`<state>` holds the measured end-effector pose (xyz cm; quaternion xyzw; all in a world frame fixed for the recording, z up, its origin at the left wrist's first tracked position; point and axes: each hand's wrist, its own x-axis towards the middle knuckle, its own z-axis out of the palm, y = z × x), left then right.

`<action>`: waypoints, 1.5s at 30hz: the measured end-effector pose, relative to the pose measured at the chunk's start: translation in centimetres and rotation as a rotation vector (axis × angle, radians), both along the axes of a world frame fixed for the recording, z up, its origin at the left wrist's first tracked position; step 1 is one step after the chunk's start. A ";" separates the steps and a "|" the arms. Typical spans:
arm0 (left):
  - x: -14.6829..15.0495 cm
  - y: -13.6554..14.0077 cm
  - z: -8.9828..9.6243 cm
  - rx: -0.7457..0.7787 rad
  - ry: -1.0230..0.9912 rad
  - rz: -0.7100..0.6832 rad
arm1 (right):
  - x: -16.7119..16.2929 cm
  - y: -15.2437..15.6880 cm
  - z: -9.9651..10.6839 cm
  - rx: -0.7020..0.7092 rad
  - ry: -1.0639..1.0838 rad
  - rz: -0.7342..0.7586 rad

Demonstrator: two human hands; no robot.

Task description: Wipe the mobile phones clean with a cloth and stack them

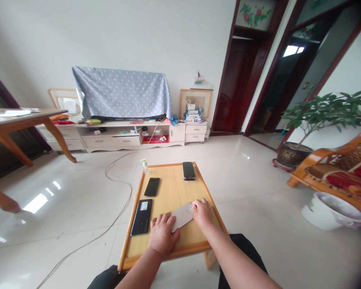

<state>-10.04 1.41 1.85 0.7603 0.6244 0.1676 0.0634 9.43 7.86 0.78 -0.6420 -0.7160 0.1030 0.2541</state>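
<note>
A pale pink phone (182, 217) lies slantwise on the small wooden table (168, 188), its plain back facing up with small dark markings. My left hand (163, 235) grips its left end, the thumb along the near edge and the fingers at the far side. At the right end, my right hand (202, 212) has its fingers curled and pinched on the phone's corner; what lies under the fingertips is hidden. Left of my left hand rests a large dark phone (141, 217) with a white label. Beyond it is another black phone (152, 187).
At the table's far right lie stacked phones (188, 171); a pump bottle (145, 166) stands at the far left corner. A cable (120, 216) runs over the floor at left. On the right are a white bucket (321, 210), a wooden armchair (325, 160) and a potted plant (295, 154).
</note>
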 end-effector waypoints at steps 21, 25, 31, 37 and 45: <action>-0.6 0.3 -1.6 0.053 -0.060 0.043 | -2.7 -2.6 -1.0 -0.008 -0.145 0.394; -0.6 0.3 -1.8 0.030 -0.041 0.063 | -2.0 -1.6 0.3 -0.071 -0.188 0.232; -0.9 0.2 -2.0 -0.011 -0.070 0.065 | -4.2 -4.7 0.2 -0.062 -0.155 0.511; -1.1 0.2 -2.3 0.033 -0.082 0.128 | -2.2 -3.7 -0.2 -0.113 -0.189 0.322; -1.5 0.0 -2.6 0.084 -0.099 0.117 | -3.5 -3.5 0.0 -0.152 -0.193 0.244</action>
